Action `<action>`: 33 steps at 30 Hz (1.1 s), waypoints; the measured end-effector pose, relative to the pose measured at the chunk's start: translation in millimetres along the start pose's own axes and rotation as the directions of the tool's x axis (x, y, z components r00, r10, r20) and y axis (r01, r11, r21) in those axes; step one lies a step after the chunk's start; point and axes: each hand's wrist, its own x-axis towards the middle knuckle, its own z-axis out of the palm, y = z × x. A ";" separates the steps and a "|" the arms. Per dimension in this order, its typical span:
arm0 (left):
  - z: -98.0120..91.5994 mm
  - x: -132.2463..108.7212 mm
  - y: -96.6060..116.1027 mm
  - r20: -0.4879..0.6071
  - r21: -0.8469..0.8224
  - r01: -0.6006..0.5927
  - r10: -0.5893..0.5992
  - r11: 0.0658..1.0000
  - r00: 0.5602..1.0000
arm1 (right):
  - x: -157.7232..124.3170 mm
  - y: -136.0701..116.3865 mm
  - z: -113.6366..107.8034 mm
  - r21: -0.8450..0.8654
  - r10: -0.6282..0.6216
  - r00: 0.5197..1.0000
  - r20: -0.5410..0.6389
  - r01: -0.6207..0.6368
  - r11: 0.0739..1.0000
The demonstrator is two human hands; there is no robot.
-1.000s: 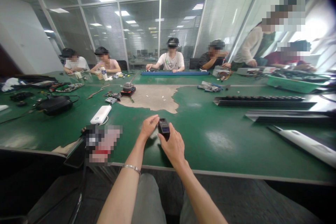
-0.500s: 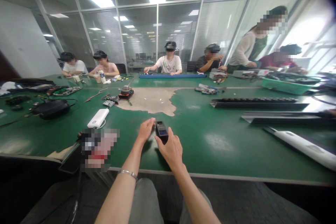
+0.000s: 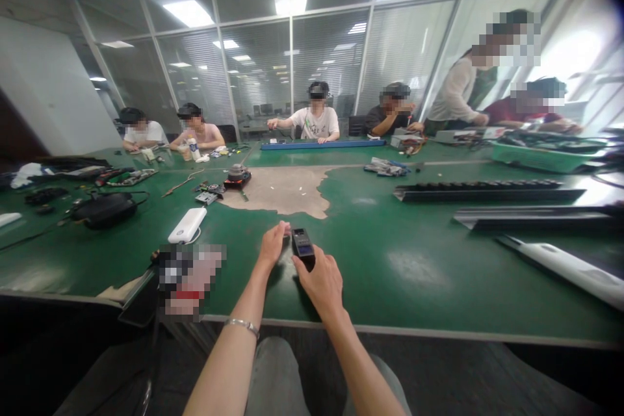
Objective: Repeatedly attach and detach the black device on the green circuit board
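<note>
A small black box-shaped device (image 3: 302,247) with a bluish panel on its upper face is in front of me above the green table. My right hand (image 3: 322,276) grips its near end, thumb on the left side and fingers on the right. My left hand (image 3: 273,244) is just left of the device, with its fingers stretched forward and holding nothing. A narrow gap seems to separate its fingertips from the device. The underside of the device is hidden, so I cannot tell whether it rests on the tabletop.
On the left lie a white power bank (image 3: 188,225) and a black pouch (image 3: 104,208). Electronic parts (image 3: 237,175) sit by the bare tan patch (image 3: 287,192). Black rails (image 3: 487,194) and a long white object (image 3: 570,263) occupy the right. Several people sit across the table.
The whole view has shifted slightly. Both hands and the device keep nearly the same arrangement. Across the table, the person in the middle has raised one hand off the blue bar.
</note>
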 end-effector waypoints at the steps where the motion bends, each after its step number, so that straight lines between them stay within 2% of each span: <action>1: -0.1 -0.2 -0.1 0.005 0.003 -0.005 0.005 1.000 1.000 | 0.1 0.2 0.0 0.006 -0.003 1.000 -0.001 0.003 1.000; 9: -0.9 1.3 -3.0 0.006 0.015 -0.020 0.020 1.000 1.000 | 3.4 -0.1 0.5 0.096 0.029 0.999 -0.028 -0.026 0.995; 15: -0.5 4.1 -6.1 -0.006 -0.021 -0.022 0.022 1.000 1.000 | 14.6 -4.8 -10.2 0.268 0.045 0.988 -0.148 -0.004 0.963; 18: -0.4 3.8 -6.5 -0.012 -0.026 -0.027 0.027 0.999 1.000 | 22.9 3.3 -19.7 0.336 0.076 0.980 -0.183 -0.010 0.942; 21: -0.2 3.5 -6.1 -0.012 -0.023 -0.023 0.022 0.999 1.000 | 28.2 23.0 -25.1 0.295 0.124 0.975 -0.185 -0.066 0.953; 26: -0.7 3.5 -3.6 0.002 -0.008 0.002 -0.002 1.000 1.000 | 25.8 54.9 -21.6 0.185 0.184 0.979 -0.088 -0.165 0.969; 33: -1.2 1.1 0.0 0.008 0.005 0.008 -0.008 1.000 1.000 | 20.2 59.1 -14.9 0.104 0.182 0.980 -0.082 -0.173 0.979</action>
